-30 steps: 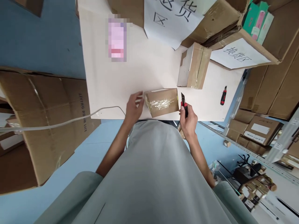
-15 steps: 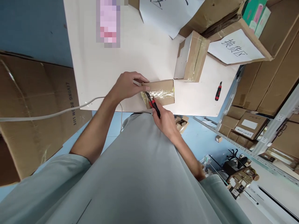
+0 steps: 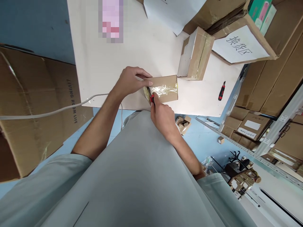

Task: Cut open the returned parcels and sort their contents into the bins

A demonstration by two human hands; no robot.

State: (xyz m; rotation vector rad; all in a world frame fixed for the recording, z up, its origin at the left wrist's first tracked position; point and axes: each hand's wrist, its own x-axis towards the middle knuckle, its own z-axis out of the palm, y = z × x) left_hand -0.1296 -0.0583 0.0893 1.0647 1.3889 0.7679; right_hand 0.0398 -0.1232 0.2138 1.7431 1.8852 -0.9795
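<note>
A small cardboard box [image 3: 165, 88] with shiny clear tape lies near the table's front edge. My left hand [image 3: 133, 81] grips its left end, thumb on the top face and fingers behind the far edge. My right hand [image 3: 163, 118] is closed round a red and black utility knife [image 3: 151, 97], index finger along its body. The knife's tip is at the taped left end of the box, just below my left thumb; whether the blade has cut in cannot be made out.
A second red and black knife [image 3: 222, 91] lies at the table's right. An upright carton [image 3: 200, 58] and a labelled open box [image 3: 246, 44] stand behind. A white cable [image 3: 56, 111] crosses the left edge. Shelves with cartons [image 3: 254, 126] are at right.
My right hand has turned and moved slightly left, and the knife stands steeper at the box's left end. The whole view has shifted slightly. My left hand keeps its hold.
</note>
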